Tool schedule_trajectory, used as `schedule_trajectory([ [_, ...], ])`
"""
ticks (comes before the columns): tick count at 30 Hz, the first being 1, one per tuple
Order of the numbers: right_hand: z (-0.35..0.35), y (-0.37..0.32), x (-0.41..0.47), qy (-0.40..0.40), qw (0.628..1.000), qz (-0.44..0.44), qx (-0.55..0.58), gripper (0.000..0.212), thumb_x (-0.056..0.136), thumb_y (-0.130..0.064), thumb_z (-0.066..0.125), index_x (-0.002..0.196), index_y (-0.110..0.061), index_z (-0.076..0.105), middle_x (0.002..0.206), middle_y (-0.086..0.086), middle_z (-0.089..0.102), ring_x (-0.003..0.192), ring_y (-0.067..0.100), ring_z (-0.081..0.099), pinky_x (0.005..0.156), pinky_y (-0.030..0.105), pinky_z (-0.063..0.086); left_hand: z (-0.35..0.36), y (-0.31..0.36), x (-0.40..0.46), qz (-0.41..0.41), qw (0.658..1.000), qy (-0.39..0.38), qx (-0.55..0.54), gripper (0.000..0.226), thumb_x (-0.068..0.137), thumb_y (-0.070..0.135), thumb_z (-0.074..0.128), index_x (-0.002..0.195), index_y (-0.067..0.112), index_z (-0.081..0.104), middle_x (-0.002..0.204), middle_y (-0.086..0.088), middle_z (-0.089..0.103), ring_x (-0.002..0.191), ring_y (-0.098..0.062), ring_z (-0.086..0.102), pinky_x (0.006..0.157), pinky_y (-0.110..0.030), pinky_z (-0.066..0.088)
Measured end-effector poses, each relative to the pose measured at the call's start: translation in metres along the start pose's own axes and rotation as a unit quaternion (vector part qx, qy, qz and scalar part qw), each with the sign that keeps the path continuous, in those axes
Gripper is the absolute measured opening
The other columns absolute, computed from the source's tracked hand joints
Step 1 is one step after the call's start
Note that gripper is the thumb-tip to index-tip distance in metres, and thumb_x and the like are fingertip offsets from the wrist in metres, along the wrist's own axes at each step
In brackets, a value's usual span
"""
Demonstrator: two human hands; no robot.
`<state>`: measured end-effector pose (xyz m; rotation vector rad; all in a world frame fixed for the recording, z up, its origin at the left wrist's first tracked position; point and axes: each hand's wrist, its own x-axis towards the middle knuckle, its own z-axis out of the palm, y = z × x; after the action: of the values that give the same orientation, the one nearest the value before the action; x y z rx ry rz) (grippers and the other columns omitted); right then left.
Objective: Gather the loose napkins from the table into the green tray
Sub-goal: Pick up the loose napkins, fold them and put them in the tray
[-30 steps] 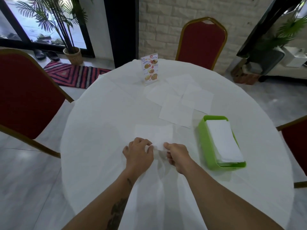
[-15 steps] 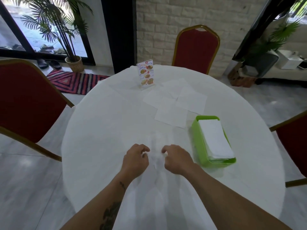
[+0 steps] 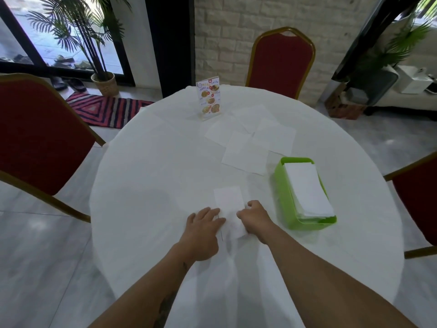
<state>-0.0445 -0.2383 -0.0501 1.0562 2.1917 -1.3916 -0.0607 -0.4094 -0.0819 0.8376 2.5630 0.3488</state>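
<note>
A white napkin [image 3: 229, 204], folded into a narrow strip, lies on the white tablecloth [image 3: 153, 185] near the front edge. My left hand [image 3: 203, 224] rests on the napkin's left edge with its fingers fairly straight. My right hand [image 3: 255, 218] is curled and pinches the right edge. The green tray [image 3: 281, 185] stands just right of my hands and holds a stack of folded napkins [image 3: 307, 188]. Several loose, unfolded napkins [image 3: 246, 153] overlap one another beyond the tray, towards the table's middle.
A menu stand [image 3: 210, 98] is upright at the far side of the round table. Red chairs stand at the left [image 3: 40, 138], the far side [image 3: 281, 60] and the right [image 3: 418, 197]. A potted plant [image 3: 104, 84] and a striped rug [image 3: 106, 110] are on the floor beyond.
The napkin under my hands was a wide square a second ago; it now lies as a narrow folded strip, and my left fingers have flattened onto it.
</note>
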Motion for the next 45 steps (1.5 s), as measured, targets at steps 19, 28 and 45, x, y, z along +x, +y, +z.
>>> schedule_trajectory([
  [19,-0.062,-0.015,-0.014,0.139,0.955,-0.247,-0.089,0.020,0.084,-0.010,0.054,0.067,-0.021,0.054,0.057,-0.009,0.048,0.055,0.007,0.044,0.054,0.024,0.034,-0.046,0.053,0.028,-0.086,0.921,0.148,-0.351,0.042,0.087,0.005,0.047,0.124,0.021,0.059,0.128,0.001,0.058,0.114,-0.014,0.053,0.094,-0.025,0.044],
  [28,-0.171,-0.006,-0.006,0.195,0.957,-0.214,-0.034,0.030,0.080,-0.004,0.050,0.064,-0.029,0.051,0.059,-0.013,0.049,0.058,0.005,0.047,0.048,0.010,0.036,-0.071,0.139,0.071,-0.031,0.917,0.156,-0.367,0.043,0.087,0.005,0.044,0.123,0.021,0.060,0.122,0.003,0.059,0.099,-0.012,0.058,0.081,-0.021,0.048],
  [45,-0.211,0.042,0.031,0.096,0.972,-0.186,-0.110,0.060,0.078,-0.012,0.050,0.138,-0.016,0.049,0.128,0.013,0.058,0.115,0.035,0.056,0.094,0.035,0.046,-0.028,0.207,0.094,0.016,0.981,0.168,-0.098,0.050,0.083,0.007,0.044,0.132,0.016,0.052,0.147,-0.001,0.040,0.128,-0.025,0.040,0.110,-0.039,0.034],
])
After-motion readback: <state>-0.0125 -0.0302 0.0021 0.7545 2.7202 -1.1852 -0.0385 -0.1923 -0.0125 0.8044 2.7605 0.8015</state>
